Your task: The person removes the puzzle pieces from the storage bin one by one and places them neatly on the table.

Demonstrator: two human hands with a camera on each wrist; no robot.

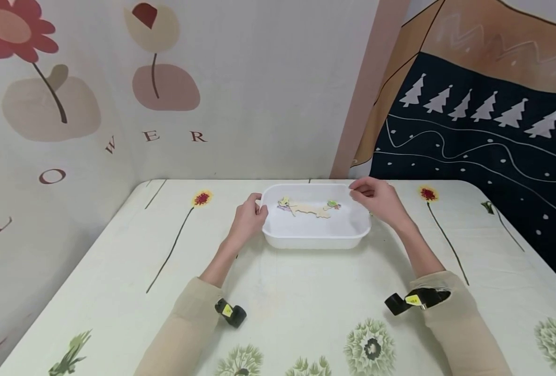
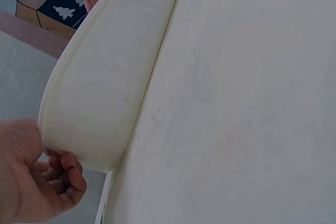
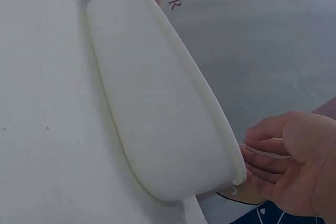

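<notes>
A white plastic basin [image 1: 315, 242] sits toward the far side of the table. On its floor lie a long cream cut-out piece [image 1: 308, 210] and small coloured pieces [image 1: 332, 204] with green in them; their exact kind is too small to tell. My left hand [image 1: 249, 216] grips the basin's left rim, thumb over the edge and fingers curled beneath it in the left wrist view. At the far right corner, my right hand [image 1: 381, 199] holds the rim between thumb and fingers. The basin's outer side wall [image 3: 157, 103] fills much of the right wrist view.
A pale cloth with printed flowers covers the table [image 1: 296, 297]. Behind it hangs a white curtain [image 1: 268, 104] with printed flowers and letters, and at right a dark cloth [image 1: 484, 151] with white trees. Both sleeves carry black wrist cameras [image 1: 231, 312].
</notes>
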